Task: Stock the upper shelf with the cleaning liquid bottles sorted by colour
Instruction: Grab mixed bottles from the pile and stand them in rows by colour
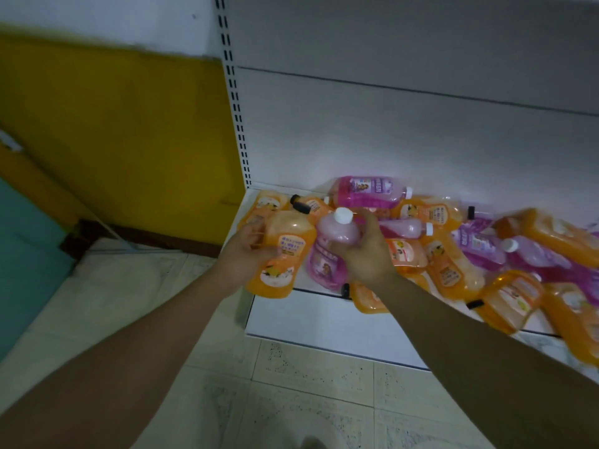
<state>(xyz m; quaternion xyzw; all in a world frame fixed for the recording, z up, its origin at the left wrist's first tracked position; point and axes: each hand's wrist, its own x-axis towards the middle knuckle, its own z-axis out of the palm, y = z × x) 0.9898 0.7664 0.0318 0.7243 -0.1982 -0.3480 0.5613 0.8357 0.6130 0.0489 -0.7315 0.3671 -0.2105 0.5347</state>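
Head view: left hand (pixel 241 254) is gripping orange bottle (pixel 282 254); right hand (pixel 366 254) is clasping pink bottle (pixel 334 244) over the bottle pile (pixel 453 241).

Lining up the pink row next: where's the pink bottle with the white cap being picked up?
Head view, centre: the right hand grips the pink bottle, beside the orange bottle in the left hand.

Light: dim, bluish, no clear source.
Blur: soft overall; bottle pile (pixel 453 241) smeared twd right edge.
Distortion: wide-angle bend, shelf upright (pixel 235 102) left of pile leans.
Shadows: faint, under pile.
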